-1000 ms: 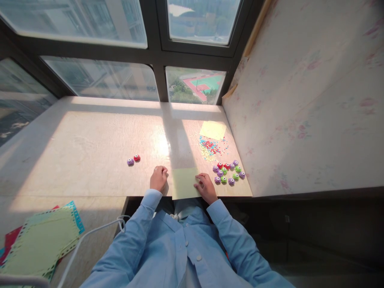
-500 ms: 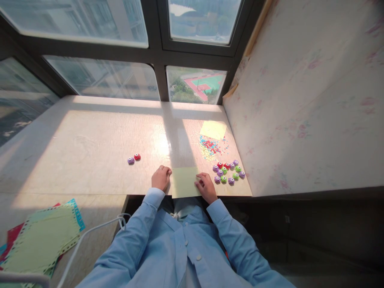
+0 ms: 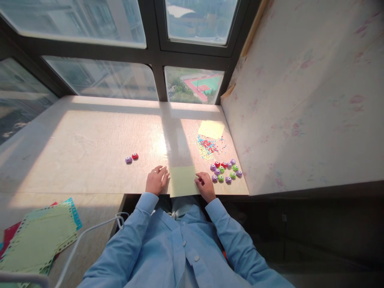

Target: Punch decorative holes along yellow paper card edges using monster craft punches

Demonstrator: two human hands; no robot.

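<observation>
A pale yellow sheet of paper (image 3: 183, 182) lies at the front edge of the windowsill table, its lower edge reaching the brink. Just left of it rests my left hand (image 3: 156, 181), holding nothing, fingers apart and low over the tabletop. My right hand (image 3: 205, 186) is at the sheet's right edge, with bent thumb and fingers closed on that edge. Close by on the right sits a group of small purple, red and green eye-shaped pieces (image 3: 221, 169). Two more pieces, one purple (image 3: 129, 160) and one red (image 3: 135, 156), stand apart on the left.
Tiny red, blue and yellow bits (image 3: 208, 147) lie scattered before another yellow sheet (image 3: 211, 129). Punched-edge coloured sheets (image 3: 42, 236) are stacked at lower left, with a white cable (image 3: 90, 232) beside them. A papered wall (image 3: 288, 112) bounds the right side; windows (image 3: 193, 84) stand behind.
My left hand has drawn back leftward from the paper's left edge, its fingers spreading. My right hand stays at the right edge. The view has shifted slightly.
</observation>
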